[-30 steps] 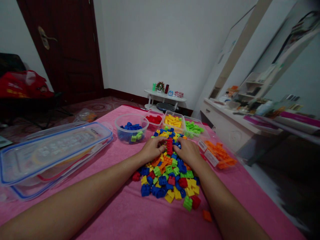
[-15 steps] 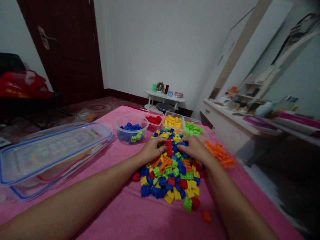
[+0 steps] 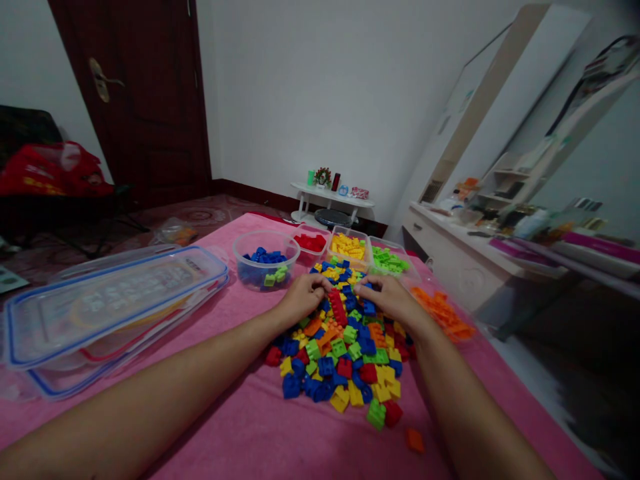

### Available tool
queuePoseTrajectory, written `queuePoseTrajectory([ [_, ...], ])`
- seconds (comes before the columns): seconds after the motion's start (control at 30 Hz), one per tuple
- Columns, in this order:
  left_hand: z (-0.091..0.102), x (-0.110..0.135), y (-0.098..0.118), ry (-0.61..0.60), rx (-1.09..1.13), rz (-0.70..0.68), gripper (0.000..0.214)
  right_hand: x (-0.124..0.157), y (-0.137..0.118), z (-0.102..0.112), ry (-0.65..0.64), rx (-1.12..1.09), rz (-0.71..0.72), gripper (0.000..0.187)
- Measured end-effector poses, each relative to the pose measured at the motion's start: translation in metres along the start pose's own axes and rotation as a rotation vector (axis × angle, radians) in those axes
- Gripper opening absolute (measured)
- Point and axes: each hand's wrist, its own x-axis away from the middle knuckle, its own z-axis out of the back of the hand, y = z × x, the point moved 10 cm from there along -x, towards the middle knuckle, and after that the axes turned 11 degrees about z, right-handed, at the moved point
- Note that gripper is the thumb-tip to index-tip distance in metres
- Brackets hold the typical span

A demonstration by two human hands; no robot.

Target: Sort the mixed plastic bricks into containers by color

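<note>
My left hand (image 3: 303,297) is over the left side of a heap of building bricks (image 3: 345,363), fingers curled and closed. At its fingertips is a long red brick (image 3: 337,307), tilted, its upper end by the thumb and forefinger. My right hand (image 3: 389,298) rests over the right side of the heap, with a bit of a blue brick (image 3: 369,286) showing between thumb and forefinger. Its other fingers are partly hidden. The heap mixes blue, yellow, green, red and orange bricks. A loose orange brick (image 3: 414,440) lies near the front.
Behind the heap stand a round tub (image 3: 267,270) of blue bricks with some green ones, and boxes of red (image 3: 310,244), yellow (image 3: 349,247) and green bricks (image 3: 389,261). Orange bricks (image 3: 443,313) sit at the right. Stacked lidded containers (image 3: 115,300) lie on the pink cloth (image 3: 225,427) at left.
The long red brick has gone from nearly upright to tilted, its upper end leaning toward my left hand. Both hands stay almost in place; the view has shifted slightly.
</note>
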Motion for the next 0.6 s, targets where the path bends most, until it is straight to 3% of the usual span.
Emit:
queuePoseTrajectory([
  [0.13,0.002,-0.001,0.007,-0.084,0.375,0.109,0.012,-0.003,-0.003,-0.001,0.000,-0.052,0.072,0.038],
  [0.3,0.001,-0.002,0.008,-0.211,0.953,0.360,0.019,-0.004,0.001,-0.008,0.020,0.180,0.062,0.026],
  [0.43,0.014,-0.007,0.006,-0.181,1.096,0.440,0.015,-0.004,-0.011,-0.023,0.019,0.352,0.154,0.039],
  [0.6,0.034,-0.008,0.009,-0.054,1.229,0.408,0.014,-0.004,-0.010,-0.028,0.008,0.426,0.169,0.033],
])
